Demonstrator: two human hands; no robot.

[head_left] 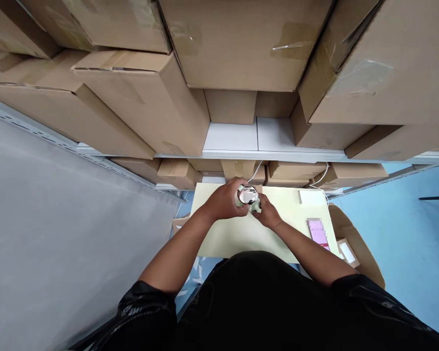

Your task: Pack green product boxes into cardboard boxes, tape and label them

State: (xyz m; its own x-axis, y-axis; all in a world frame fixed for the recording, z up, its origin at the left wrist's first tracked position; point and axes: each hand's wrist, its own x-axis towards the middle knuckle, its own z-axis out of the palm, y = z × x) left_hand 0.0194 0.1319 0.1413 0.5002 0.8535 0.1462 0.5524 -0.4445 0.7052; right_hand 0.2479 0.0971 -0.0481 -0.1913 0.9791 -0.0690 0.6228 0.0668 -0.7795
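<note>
Nearest the viewer, a black garment with short sleeves fills the lower edge, both bare forearms reaching out over a pale yellow-green table top (237, 236), flat and matte, which serves as a working surface below the hands. The left hand (225, 201) has its fingers curled closed around a small shiny round object (248, 195), smooth and mirror-like, apparently metal or glass; it is held raised above the table, seemingly so both hands can work on it. The right hand (266, 212) closes in from the other side, its fingers pinched on a pale greenish piece (255, 206) just beneath the round object; what that piece is cannot be told. Right of the fingers, apart from them, a phone (318, 233) lies flat with a pink screen, and a small white box (310, 197) sits beyond it. Farther off, behind the fingers, white cables (255, 171) run to a grey metal shelf (263, 155) stacked with taped brown cardboard cartons (249, 44).
</note>
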